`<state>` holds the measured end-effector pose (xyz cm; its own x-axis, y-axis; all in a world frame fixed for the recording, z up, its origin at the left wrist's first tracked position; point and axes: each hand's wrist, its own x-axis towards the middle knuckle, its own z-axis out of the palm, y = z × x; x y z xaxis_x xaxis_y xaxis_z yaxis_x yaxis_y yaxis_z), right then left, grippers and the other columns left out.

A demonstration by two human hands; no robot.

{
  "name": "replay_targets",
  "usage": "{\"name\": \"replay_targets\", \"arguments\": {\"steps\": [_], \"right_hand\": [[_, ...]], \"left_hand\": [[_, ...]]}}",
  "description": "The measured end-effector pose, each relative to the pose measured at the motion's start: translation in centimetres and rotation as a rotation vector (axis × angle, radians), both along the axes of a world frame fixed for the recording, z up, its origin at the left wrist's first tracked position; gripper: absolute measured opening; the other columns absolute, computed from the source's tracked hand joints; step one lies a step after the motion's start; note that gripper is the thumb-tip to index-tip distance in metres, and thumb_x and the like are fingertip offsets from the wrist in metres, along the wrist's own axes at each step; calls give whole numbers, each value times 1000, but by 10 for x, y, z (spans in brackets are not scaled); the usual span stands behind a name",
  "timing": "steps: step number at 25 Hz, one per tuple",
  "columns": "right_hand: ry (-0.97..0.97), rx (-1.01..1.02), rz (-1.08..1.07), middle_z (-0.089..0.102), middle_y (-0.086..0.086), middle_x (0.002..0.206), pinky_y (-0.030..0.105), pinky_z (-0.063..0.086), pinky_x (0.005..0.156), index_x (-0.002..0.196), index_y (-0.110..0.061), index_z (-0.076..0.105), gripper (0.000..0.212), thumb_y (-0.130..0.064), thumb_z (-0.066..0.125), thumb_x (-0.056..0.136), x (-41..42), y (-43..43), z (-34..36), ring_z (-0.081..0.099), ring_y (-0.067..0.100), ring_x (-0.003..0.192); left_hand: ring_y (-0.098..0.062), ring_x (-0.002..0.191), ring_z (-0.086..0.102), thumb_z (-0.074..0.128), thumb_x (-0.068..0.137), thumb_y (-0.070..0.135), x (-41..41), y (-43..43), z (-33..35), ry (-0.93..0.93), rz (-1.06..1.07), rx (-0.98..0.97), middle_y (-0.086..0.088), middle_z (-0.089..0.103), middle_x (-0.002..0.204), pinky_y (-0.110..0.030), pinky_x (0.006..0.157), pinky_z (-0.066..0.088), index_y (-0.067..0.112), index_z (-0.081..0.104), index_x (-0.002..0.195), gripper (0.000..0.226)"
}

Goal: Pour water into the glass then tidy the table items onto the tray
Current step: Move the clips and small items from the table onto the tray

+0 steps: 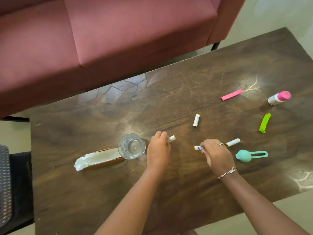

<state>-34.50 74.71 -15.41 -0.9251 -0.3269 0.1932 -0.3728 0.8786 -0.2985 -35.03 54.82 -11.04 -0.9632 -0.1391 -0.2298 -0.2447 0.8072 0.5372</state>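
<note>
pink sofa [108, 31] runs along the far edge of the dark wooden tabletop [118, 192]. along the tabletop's left part lies a long brown tray [105, 162] lined with white paper, and a clear glass [131, 146] stands upright at its right end, touching it; whether there is water in it cannot be told. left hand [158, 150], just right of the glass, has its fingers curled round a white battery [171, 138] whose tip pokes out toward the far edge. right hand [216, 154], with a ring and a bracelet, pinches a second battery [198, 148] low over the middle of the tabletop. toward the right edge sit a teal scoop-like tool [249, 155], a green clip [264, 122], a pink-capped bottle [279, 97] and a pink clip [231, 94]. two loose batteries lie flat: one [233, 142] just beside the right hand, one [196, 120] nearer the far edge
</note>
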Motion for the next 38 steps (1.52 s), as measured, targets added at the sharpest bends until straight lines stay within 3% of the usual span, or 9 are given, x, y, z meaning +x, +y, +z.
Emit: {"name": "replay_targets", "arguments": {"steps": [6,12,20,24,27,29,31,33,38], "right_hand": [[130,-182,73,64,7,77,27,39,70,79,-7,62,12,-10,51,79,-10,-96,49,56,27,73],[165,-325,252,67,8,81,26,42,70,81,-6,66,15,-15,54,85,15,-246,83,55,22,79],[95,-456,560,66,12,78,26,40,67,78,-2,65,22,-19,52,84,77,-459,88,50,21,77],[59,-426,686,65,10,75,26,37,66,76,-3,65,21,-20,53,81,97,-541,88,45,17,77],[20,-391,723,65,8,76,25,35,64,78,-5,64,20,-20,52,81,100,-584,83,50,20,76],[18,-368,723,65,7,75,25,35,63,78,-6,65,20,-22,53,82,97,-604,76,57,27,71],[29,-357,725,66,7,73,24,35,63,78,-6,65,21,-23,53,81,94,-618,70,58,29,67],[5,-348,723,65,8,72,24,34,63,78,-6,65,18,-21,56,79,92,-631,63,58,29,66],[-119,-263,660,64,10,70,27,44,57,77,-5,65,12,-7,74,71,86,-665,52,59,31,65]], "left_hand": [[-17,67,45,62,77,0,27,-59,43,248,165,165,-7,56,79,-24,60,34,6,54,77,9],[-16,68,51,63,78,3,79,-185,76,417,448,188,0,56,74,-25,62,40,9,59,78,7],[-27,76,55,61,77,0,190,-395,74,284,682,-77,-9,59,83,-27,67,36,5,61,84,9],[-34,78,56,61,78,-1,225,-486,56,45,539,-354,-16,59,83,-42,61,47,3,59,81,6],[-35,74,58,56,69,-11,226,-535,39,-115,340,-440,-19,59,78,-37,51,46,-1,58,74,12],[-26,55,58,57,54,-3,213,-555,22,-272,143,-569,-9,58,59,-26,45,43,8,60,57,12],[-17,47,54,53,49,7,196,-571,2,-357,10,-724,3,54,51,-22,51,45,18,60,48,14],[-13,54,57,59,53,13,187,-580,-20,-464,-57,-755,7,58,55,-24,62,49,22,64,54,11],[-11,48,55,61,52,20,178,-588,-54,-461,-68,-724,6,56,48,-17,47,39,20,63,46,6]]}}
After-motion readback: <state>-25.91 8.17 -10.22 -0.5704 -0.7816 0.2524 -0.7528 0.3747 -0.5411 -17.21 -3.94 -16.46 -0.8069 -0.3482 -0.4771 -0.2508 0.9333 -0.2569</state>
